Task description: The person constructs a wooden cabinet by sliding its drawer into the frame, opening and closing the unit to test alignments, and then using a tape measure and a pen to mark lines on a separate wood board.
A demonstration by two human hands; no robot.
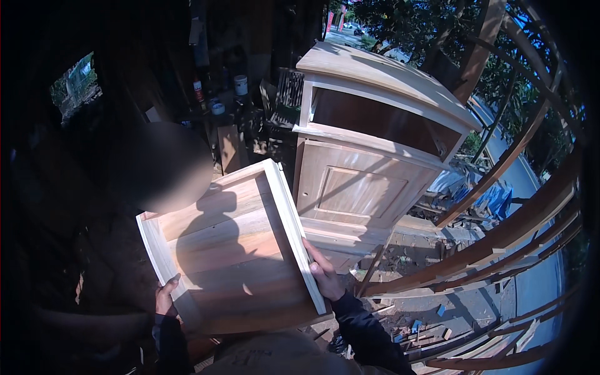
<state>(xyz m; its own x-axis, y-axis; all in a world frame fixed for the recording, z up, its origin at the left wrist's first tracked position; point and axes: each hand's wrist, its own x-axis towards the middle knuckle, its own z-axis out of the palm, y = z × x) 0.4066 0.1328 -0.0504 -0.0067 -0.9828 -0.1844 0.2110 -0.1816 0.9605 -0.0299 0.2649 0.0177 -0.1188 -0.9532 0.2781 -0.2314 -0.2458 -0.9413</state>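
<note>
Wooden drawer box [234, 244] is held up, tilted, left of the bare wood cabinet [369, 144]. Left hand [165, 297] and right hand [325, 275] clamp opposite side rails. Keep it level and the grip even.

The bare wooden cabinet [375, 150] stands close right of the wooden drawer box [234, 244], leaving a narrow gap between them; right of the cabinet, curved wooden slats [500, 244] and scattered offcuts [425, 325] crowd the ground; left of it lies dark clutter

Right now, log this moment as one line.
hands: left hand and right hand grip wooden drawer box by its sides | drawer: lifted, tilted | nearby: unfinished wooden cabinet
</note>
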